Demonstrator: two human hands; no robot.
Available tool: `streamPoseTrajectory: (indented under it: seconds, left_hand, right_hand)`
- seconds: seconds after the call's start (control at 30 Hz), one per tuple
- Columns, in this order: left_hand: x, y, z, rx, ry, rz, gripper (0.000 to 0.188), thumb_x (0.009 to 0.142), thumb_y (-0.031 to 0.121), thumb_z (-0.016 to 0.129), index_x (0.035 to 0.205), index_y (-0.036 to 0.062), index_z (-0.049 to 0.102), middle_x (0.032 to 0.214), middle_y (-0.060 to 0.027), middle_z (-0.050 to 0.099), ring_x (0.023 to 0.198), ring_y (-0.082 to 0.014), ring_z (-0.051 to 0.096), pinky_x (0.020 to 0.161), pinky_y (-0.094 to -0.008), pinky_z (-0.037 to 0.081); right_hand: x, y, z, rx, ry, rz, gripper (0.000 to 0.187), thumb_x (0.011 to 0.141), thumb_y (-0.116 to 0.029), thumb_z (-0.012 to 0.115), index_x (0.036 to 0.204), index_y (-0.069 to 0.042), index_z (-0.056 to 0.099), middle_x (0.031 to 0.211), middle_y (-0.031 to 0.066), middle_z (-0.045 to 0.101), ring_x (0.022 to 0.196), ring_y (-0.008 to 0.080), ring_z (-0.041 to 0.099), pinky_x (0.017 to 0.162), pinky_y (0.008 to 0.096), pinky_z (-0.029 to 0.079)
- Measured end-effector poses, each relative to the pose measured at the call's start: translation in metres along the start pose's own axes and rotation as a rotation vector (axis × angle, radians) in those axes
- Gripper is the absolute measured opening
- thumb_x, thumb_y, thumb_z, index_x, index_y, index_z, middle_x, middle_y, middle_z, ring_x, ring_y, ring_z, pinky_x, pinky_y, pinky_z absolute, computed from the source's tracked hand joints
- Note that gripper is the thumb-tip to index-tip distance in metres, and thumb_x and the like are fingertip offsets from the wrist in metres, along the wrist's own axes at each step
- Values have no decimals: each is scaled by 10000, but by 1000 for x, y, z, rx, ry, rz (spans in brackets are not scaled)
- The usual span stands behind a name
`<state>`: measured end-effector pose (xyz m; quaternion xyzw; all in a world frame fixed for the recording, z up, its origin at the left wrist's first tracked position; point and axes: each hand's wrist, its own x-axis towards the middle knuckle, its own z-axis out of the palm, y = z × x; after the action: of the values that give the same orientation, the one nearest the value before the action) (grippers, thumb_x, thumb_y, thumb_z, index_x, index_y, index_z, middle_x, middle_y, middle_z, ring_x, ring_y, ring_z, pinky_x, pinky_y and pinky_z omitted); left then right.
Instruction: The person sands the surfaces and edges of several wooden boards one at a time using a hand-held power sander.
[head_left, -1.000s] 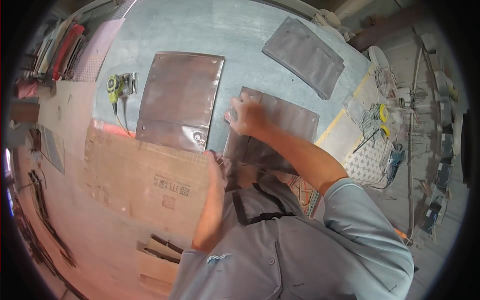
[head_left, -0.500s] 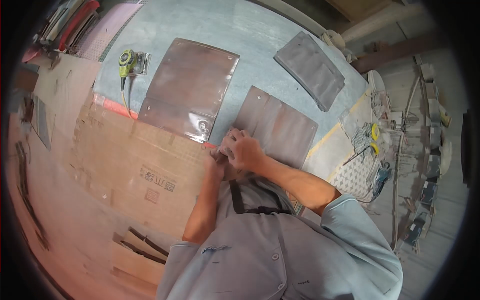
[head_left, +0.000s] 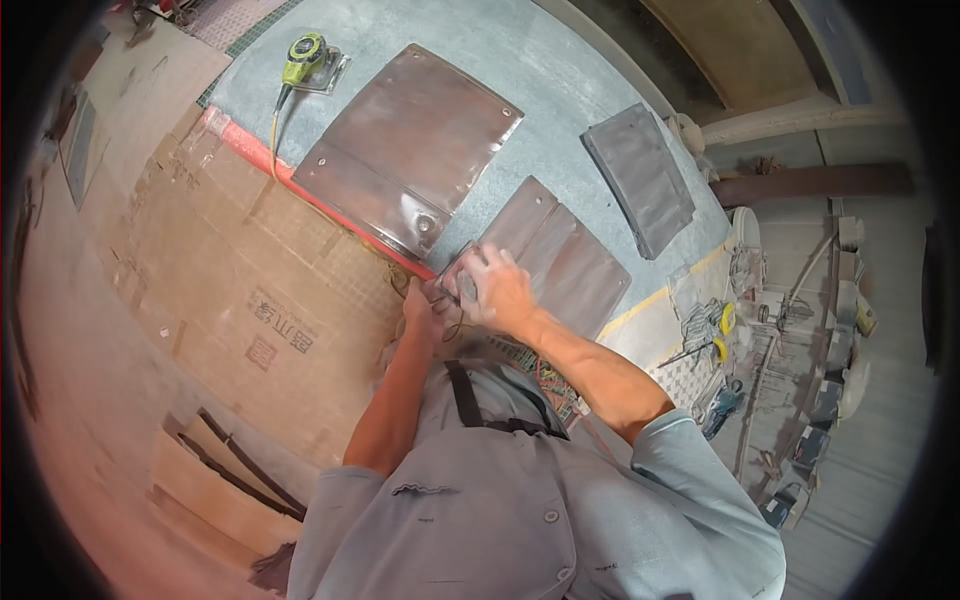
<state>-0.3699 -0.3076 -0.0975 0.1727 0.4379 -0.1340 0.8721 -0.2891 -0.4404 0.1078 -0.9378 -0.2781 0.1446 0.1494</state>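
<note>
My right hand (head_left: pixel 503 293) is wrapped over a dusty grey handheld tool (head_left: pixel 466 284) with a flat base, apparently a palm sander. The tool is at the near left corner of a brown-grey panel (head_left: pixel 572 250) with a hole near its corner. Close beside it is my left hand (head_left: pixel 423 308), fingers curled at the tool's near side where a thin cord (head_left: pixel 447 332) loops down. What the left fingers pinch is too small to make out. A larger glossy brown panel (head_left: pixel 408 140) with corner holes lies farther left on the blue-grey tabletop (head_left: pixel 545 60).
A green palm sander (head_left: pixel 304 58) with a yellow cord rests at the far left. Stacked grey panels (head_left: pixel 640 180) lie at the right. Brown cardboard (head_left: pixel 230 270) spreads at the near left beside a red strip (head_left: pixel 250 146). Yellow-handled tools (head_left: pixel 722 320) crowd the right side.
The view has shifted, so the panels and green sander appear farther right. My hands have drawn slightly apart; the right now grips the dusty tool from above, and its cord loop shows.
</note>
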Motion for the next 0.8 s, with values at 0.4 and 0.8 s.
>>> streamPoseTrajectory:
  seconds: [0.4,0.8]
  left_hand:
    - [-10,-5,19,119,122,102,415,1035,445,709,1079,38,647,1002,-91,694,857,-211,661,743,-378,575]
    - [10,-4,13,717,124,403,321,891,203,905,930,2,658,823,-71,669,674,-150,642,557,-278,510]
  right_hand:
    - [9,14,5,26,221,42,367,823,-284,795,1127,-112,683,1134,184,616,1034,426,647,843,559,575]
    - [129,166,-71,-35,375,530,590,837,-518,806,1207,-75,689,1172,230,697,1054,442,692,883,554,561]
